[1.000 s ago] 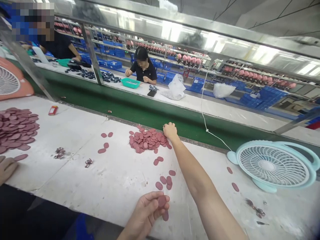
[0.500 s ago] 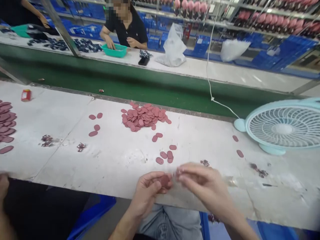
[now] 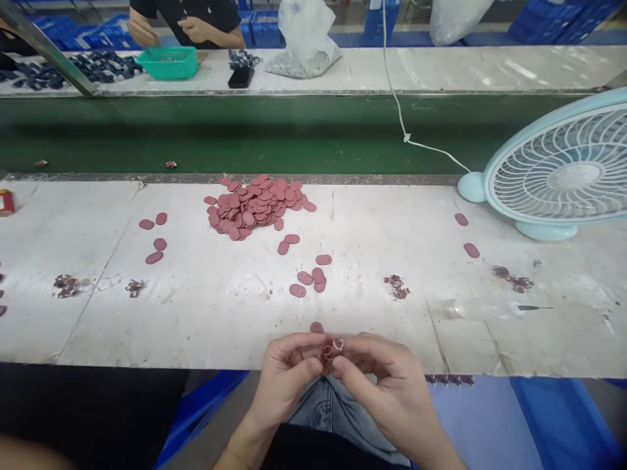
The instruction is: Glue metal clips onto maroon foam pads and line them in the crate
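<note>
My left hand (image 3: 289, 375) and my right hand (image 3: 385, 378) meet over the table's front edge. Between their fingertips is a small dark red ringed piece (image 3: 330, 350), which both hands pinch; its details are partly covered by the fingers. Just beyond the fingers a red oval disc (image 3: 317, 327) lies on the white table (image 3: 196, 320). Several more loose oval discs (image 3: 304, 278) are farther up, and behind them spreads a large pile of the same discs (image 3: 259, 205). A little heap of dark red bits (image 3: 397, 287) sits right of centre.
A light blue fan (image 3: 573, 176) stands at the right, its white cord (image 3: 401, 124) crossing the green channel (image 3: 294, 134). Across it, a person in black has hands by a green basket (image 3: 169, 63). A blue bin (image 3: 568, 424) is below the table at the right.
My hands have come together, and both now hold a ringed piece. A disc now lies on the table beyond my fingers. The small heap right of centre looks larger. The view has tilted downward.
</note>
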`<state>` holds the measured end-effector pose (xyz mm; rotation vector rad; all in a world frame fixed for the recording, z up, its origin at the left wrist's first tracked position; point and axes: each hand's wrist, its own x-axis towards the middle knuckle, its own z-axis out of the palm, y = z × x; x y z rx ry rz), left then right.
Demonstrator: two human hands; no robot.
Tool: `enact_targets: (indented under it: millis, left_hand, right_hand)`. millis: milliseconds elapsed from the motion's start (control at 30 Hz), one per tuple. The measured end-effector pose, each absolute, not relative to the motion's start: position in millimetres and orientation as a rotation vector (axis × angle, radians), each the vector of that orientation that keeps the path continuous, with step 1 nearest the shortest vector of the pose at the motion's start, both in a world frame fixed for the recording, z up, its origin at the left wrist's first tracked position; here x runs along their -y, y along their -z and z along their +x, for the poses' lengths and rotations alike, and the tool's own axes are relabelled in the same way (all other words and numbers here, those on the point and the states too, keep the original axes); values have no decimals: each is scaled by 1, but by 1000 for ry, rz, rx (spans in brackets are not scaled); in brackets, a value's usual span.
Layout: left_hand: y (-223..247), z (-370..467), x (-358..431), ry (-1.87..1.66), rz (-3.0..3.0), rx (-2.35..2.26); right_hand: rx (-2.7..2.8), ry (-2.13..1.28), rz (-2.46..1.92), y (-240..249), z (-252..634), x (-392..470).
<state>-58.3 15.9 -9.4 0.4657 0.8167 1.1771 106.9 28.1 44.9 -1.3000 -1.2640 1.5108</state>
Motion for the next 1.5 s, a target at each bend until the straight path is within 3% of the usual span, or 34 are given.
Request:
enact_targets:
  millis: [400,1167,1333,1500]
  left_hand:
    - [5,-50,-12,-1178,531,-883]
    - [-2,-29,2,-1214,613,-882]
    - [0,-51,0,-1232,1049,-1068]
    - [0,-81,-21,-977,2012,-1540]
  right_hand:
    - [1378,-1482,-1346,-54,121,-31]
    - [1096,-1598,-1257,-50,130,-14]
    - [976,-1462,-1263,-39,154,3]
    - [749,-917,-1523,-8,234,49]
